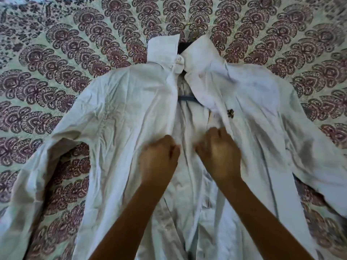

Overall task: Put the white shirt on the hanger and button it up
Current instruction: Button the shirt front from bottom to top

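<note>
The shirt (120, 109) lies face up on the patterned bedspread (56, 44), sleeves thrown out to either side; the hanger (187, 99) is already inside it, a dark bar showing in the gap below the collar (163, 46), and a bit of hook seems to poke out past the neck, though that part is hard to read. One button (179, 60) at the neck looks fastened; below it the front gapes open down to the hands.

The left hand (159, 158) is clenched on the edge of the left front panel; the right hand (219, 154) is curled over the opposite edge, seemingly pinching the placket, but both are blurred and I cannot tell whether either has a button between the fingers.

What worries me from here is mismatch; with the cloth so rumpled and the two edges pulled apart, it would be easy to push a button into the wrong hole, and the whole front would then hang crooked. The right panel is bunched near the small dark emblem (230, 113); a fold there could hide a buttonhole. Tugging the panels together hard might also drag the shoulders off the hanger, since nothing pins it in place on the soft bed; gentle, even pulls would be wiser.
</note>
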